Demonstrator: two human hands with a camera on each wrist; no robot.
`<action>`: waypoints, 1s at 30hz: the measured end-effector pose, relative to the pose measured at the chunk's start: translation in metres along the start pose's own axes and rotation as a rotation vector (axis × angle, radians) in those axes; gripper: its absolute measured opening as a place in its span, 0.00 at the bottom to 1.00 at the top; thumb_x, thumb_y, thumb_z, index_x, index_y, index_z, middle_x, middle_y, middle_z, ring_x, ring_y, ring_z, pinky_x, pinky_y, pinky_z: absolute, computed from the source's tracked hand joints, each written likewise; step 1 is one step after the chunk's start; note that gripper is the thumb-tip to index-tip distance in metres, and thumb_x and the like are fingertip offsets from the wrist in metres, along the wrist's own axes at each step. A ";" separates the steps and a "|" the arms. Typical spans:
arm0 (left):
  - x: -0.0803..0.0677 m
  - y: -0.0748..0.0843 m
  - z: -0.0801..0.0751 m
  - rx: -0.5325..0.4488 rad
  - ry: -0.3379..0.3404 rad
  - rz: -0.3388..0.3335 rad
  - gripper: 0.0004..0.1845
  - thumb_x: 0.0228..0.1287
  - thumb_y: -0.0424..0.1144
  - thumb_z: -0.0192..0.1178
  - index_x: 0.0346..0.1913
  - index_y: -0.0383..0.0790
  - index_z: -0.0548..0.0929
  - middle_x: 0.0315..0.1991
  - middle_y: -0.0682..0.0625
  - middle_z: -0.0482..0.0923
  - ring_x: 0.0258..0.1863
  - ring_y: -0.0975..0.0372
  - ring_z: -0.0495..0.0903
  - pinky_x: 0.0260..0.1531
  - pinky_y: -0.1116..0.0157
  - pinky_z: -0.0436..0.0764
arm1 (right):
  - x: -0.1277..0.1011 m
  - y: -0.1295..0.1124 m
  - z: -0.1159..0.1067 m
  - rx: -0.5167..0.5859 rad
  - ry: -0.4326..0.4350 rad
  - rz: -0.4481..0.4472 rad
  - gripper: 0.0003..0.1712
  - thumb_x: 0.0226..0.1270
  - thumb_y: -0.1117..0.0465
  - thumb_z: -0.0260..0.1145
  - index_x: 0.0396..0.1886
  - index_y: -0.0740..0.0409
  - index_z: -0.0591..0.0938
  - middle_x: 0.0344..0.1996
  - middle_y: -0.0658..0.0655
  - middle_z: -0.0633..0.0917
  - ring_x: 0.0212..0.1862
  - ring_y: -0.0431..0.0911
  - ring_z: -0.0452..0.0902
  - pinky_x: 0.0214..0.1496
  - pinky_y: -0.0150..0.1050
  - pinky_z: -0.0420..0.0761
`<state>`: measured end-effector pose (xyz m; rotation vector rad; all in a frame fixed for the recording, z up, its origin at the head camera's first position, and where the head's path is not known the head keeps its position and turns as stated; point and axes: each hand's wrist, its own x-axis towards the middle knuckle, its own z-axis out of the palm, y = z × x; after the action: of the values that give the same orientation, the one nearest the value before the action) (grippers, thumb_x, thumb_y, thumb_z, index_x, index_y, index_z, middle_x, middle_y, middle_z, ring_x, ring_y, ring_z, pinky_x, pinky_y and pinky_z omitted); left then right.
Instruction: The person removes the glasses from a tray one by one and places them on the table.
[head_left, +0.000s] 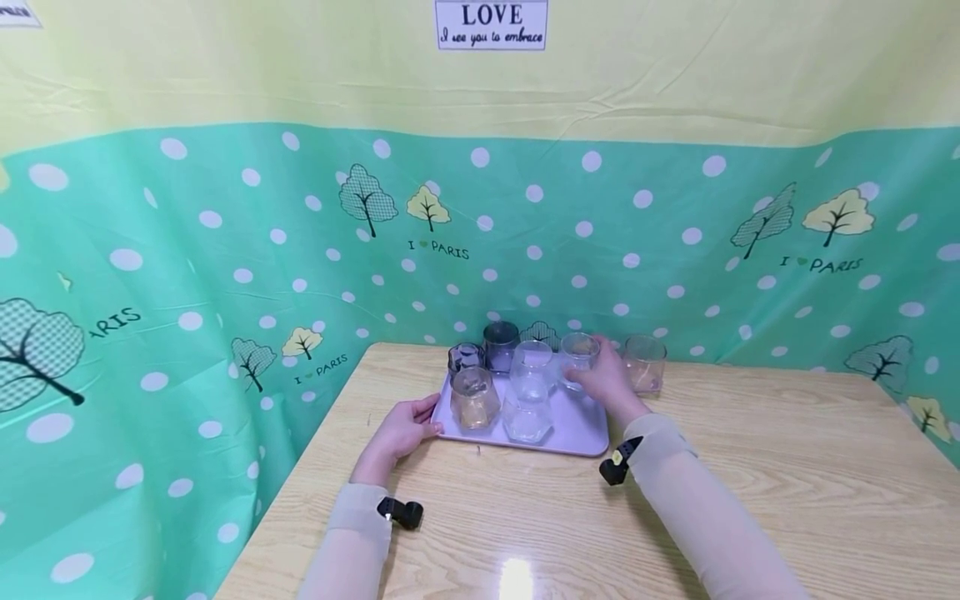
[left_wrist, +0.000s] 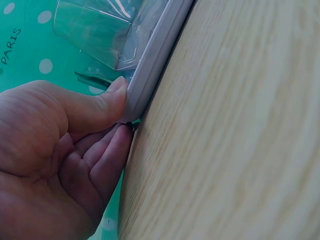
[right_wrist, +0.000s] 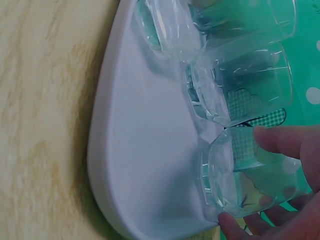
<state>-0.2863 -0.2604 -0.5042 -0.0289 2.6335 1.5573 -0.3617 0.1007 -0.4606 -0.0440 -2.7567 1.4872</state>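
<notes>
A lilac tray (head_left: 573,432) lies on the table, bearing several faceted drinking glasses. My left hand (head_left: 405,429) pinches its left edge, thumb (left_wrist: 107,102) on the rim and fingers below. At the tray's back right, my right hand (head_left: 609,379) grips a clear glass (right_wrist: 255,172) by its side, thumb on one side and fingers around the other. This glass stands upright at the tray. To its left are two more clear glasses, one behind (head_left: 534,367) and one in front (head_left: 527,419). An amber glass (head_left: 475,402) stands near the left hand, with a dark glass (head_left: 501,348) behind.
A pale amber glass (head_left: 645,367) stands on the wooden table (head_left: 787,492) just right of the tray and the right hand. Behind the table hangs a green dotted curtain (head_left: 540,250), close to the back glasses. Another small dark glass (head_left: 465,357) occupies the tray's back left corner.
</notes>
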 end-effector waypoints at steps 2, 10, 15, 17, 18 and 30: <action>0.000 0.000 0.000 -0.003 -0.003 0.004 0.32 0.62 0.28 0.67 0.70 0.34 0.71 0.68 0.42 0.70 0.68 0.53 0.69 0.67 0.56 0.69 | -0.001 0.000 0.000 0.011 0.010 -0.006 0.57 0.59 0.56 0.74 0.80 0.57 0.50 0.74 0.70 0.60 0.70 0.68 0.60 0.69 0.64 0.65; -0.002 0.002 0.002 0.033 0.009 0.001 0.32 0.63 0.30 0.66 0.70 0.37 0.71 0.68 0.43 0.71 0.69 0.52 0.67 0.69 0.54 0.66 | -0.005 0.005 0.000 0.047 0.067 -0.024 0.57 0.57 0.55 0.76 0.78 0.60 0.53 0.73 0.69 0.62 0.71 0.65 0.59 0.71 0.61 0.64; -0.003 0.001 0.002 0.063 0.018 0.002 0.32 0.64 0.30 0.66 0.71 0.38 0.70 0.69 0.44 0.69 0.71 0.52 0.64 0.71 0.52 0.63 | -0.009 0.004 -0.001 0.126 0.099 -0.021 0.57 0.57 0.56 0.76 0.79 0.60 0.52 0.74 0.68 0.60 0.73 0.65 0.57 0.73 0.60 0.61; -0.003 0.001 0.003 0.068 0.018 -0.003 0.32 0.64 0.30 0.66 0.71 0.38 0.70 0.70 0.44 0.69 0.71 0.52 0.64 0.71 0.52 0.62 | -0.012 0.004 -0.002 0.145 0.106 -0.024 0.57 0.57 0.56 0.76 0.79 0.59 0.52 0.74 0.67 0.60 0.73 0.64 0.57 0.73 0.60 0.61; -0.003 0.001 0.003 0.070 0.017 -0.009 0.32 0.64 0.31 0.66 0.71 0.39 0.70 0.70 0.45 0.68 0.72 0.52 0.63 0.71 0.52 0.61 | -0.014 0.004 -0.002 0.153 0.108 -0.025 0.57 0.57 0.55 0.76 0.79 0.58 0.52 0.75 0.66 0.60 0.73 0.64 0.57 0.73 0.60 0.61; -0.003 0.001 0.005 0.076 0.037 0.013 0.32 0.63 0.29 0.66 0.70 0.36 0.71 0.68 0.43 0.71 0.70 0.52 0.67 0.70 0.53 0.65 | -0.042 0.012 -0.018 0.245 0.070 -0.019 0.63 0.54 0.47 0.78 0.80 0.54 0.49 0.76 0.65 0.58 0.73 0.62 0.57 0.72 0.53 0.67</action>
<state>-0.2829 -0.2553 -0.5058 -0.0363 2.7248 1.4728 -0.3190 0.1206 -0.4605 -0.0660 -2.4944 1.7692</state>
